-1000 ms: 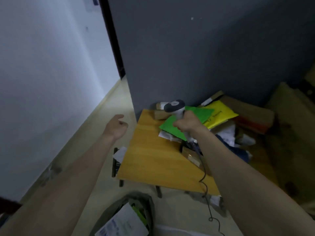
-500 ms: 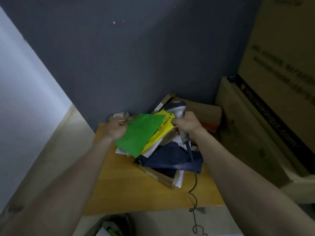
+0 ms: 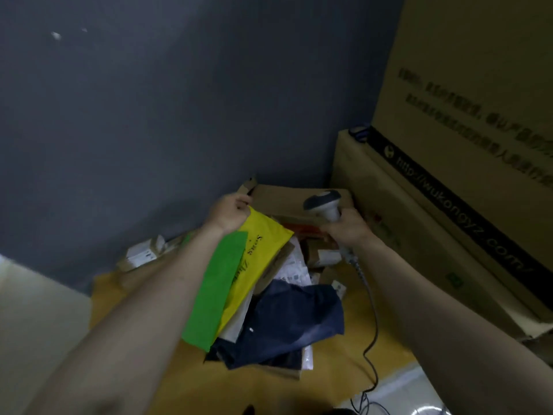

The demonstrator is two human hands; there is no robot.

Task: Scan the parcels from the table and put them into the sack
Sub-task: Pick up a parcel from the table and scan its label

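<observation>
A heap of parcels lies on the wooden table (image 3: 335, 372). On top are a green mailer (image 3: 218, 292) and a yellow mailer (image 3: 260, 253) with dark writing, above a dark blue bag (image 3: 290, 322) and white packets. My left hand (image 3: 230, 212) pinches the far top corner of the yellow mailer. My right hand (image 3: 347, 227) grips a grey handheld scanner (image 3: 324, 203), held upright to the right of the heap, its cable (image 3: 371, 339) trailing off the table's front. The sack is out of view.
Large cardboard boxes (image 3: 449, 187) stand stacked along the right side. A brown cardboard parcel (image 3: 287, 199) lies at the back against the dark grey wall. Small white boxes (image 3: 140, 253) sit at the table's back left. Pale floor shows at left.
My left hand has moved from the green mailer to the far corner of the yellow one. The scanner hand has shifted right, away from the heap. The view has turned right.
</observation>
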